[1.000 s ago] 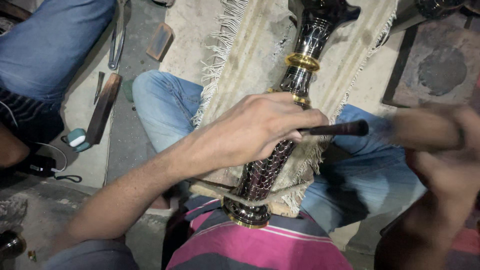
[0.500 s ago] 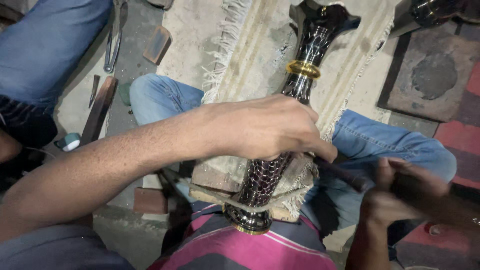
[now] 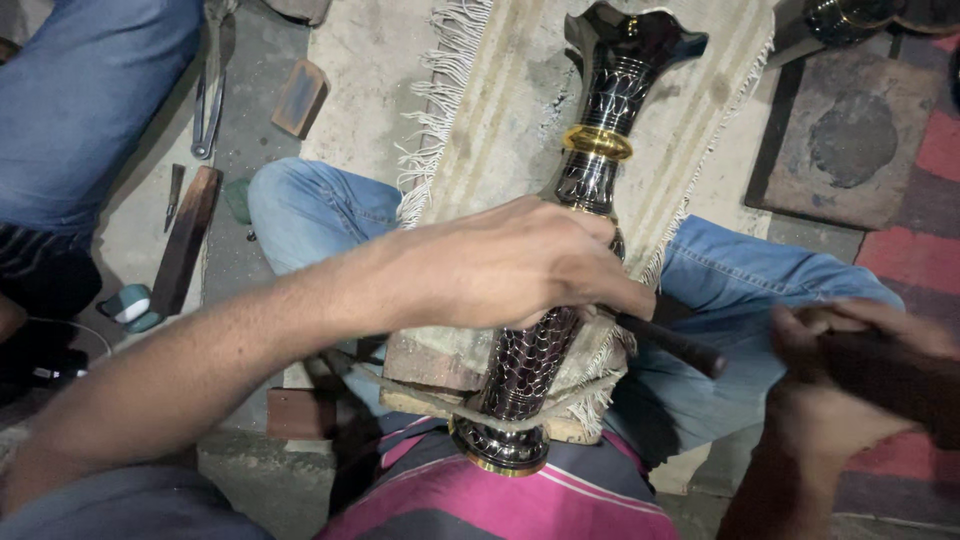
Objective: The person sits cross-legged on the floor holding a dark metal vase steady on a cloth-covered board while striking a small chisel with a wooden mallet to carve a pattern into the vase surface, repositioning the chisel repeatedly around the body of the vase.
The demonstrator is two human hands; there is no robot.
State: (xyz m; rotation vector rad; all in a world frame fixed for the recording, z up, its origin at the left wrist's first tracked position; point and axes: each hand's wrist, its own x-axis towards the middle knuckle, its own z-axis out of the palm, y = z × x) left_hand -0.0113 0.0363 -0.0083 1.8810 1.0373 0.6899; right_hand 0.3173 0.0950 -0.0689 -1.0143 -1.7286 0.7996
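Left hand: grip closed over tall dark engraved metal vase, pinching thin black rod.
Right hand: grip clenched on dark handle.

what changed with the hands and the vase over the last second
The right hand drew back from the vase to the right and lower, and now grips a dark block-like tool. It was blurred at the right edge a second ago. The dark rod under the left hand has tilted, its free end lower now. The left hand stayed pressed on the vase's middle, and the vase stayed on the cloth across the lap.
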